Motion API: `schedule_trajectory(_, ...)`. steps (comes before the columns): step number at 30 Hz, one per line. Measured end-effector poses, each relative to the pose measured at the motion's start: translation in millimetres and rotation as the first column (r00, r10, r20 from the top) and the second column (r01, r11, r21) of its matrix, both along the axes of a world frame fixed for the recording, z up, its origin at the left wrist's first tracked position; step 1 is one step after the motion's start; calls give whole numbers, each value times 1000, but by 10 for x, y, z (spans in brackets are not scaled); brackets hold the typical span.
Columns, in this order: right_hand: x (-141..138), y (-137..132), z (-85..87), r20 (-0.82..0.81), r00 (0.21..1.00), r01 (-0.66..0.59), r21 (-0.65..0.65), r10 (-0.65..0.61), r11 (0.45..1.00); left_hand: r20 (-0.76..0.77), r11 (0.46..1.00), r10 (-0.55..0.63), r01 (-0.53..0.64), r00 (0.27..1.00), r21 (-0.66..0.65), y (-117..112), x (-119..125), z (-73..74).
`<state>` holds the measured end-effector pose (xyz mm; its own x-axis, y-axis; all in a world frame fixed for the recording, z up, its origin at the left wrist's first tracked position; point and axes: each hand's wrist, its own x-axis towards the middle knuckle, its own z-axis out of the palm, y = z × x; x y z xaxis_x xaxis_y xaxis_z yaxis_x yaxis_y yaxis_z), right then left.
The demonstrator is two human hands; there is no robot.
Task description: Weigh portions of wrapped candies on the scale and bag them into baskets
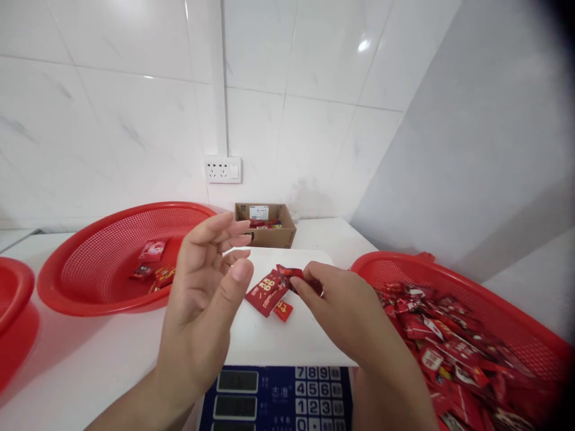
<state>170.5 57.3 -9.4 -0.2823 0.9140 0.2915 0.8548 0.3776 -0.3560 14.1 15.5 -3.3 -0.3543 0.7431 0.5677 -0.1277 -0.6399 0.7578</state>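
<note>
My left hand point(206, 287) is raised over the left side of the scale's white pan point(251, 347), palm turned inward, fingers curved and apart, holding nothing. Between thumb and fingers, my right hand point(336, 299) pinches a small red wrapped snack packet point(290, 272). That packet is just above a larger red snack packet point(267, 293) on the pan. Partly beneath the larger one lies a small orange-red packet point(283, 310). At the front of the scale is a dark blue keypad and display panel point(279, 395).
A red mesh basket point(90, 257) with a few packets stands left; part of another red basket point(13, 293) shows beside it. The right-hand red basket point(503, 311) holds a heap of red packets point(449, 347). Behind the pan sits a cardboard box point(274, 238) by the tiled wall.
</note>
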Motion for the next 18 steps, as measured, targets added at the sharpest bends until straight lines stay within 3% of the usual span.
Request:
schedule_trajectory(4,-24,28,-28,26,998,-51,-59,52,997,-3,1000,-27,27,1000,-13,-9,6,1)
schedule_trajectory(9,7,-55,39,-140,975,-181,-73,169,981,16,998,-59,59,998,9,-43,-21,15)
schedule_trajectory(14,69,-277,127,-326,943,-48,57,64,997,55,990,-99,93,994,104,-75,-43,75)
schedule_trajectory(16,150,-374,124,-345,938,4,77,23,997,104,980,-92,72,990,185,-98,-36,128)
schedule_trajectory(18,300,-447,88,-298,954,50,58,-30,997,227,982,-119,81,967,172,-143,-40,194)
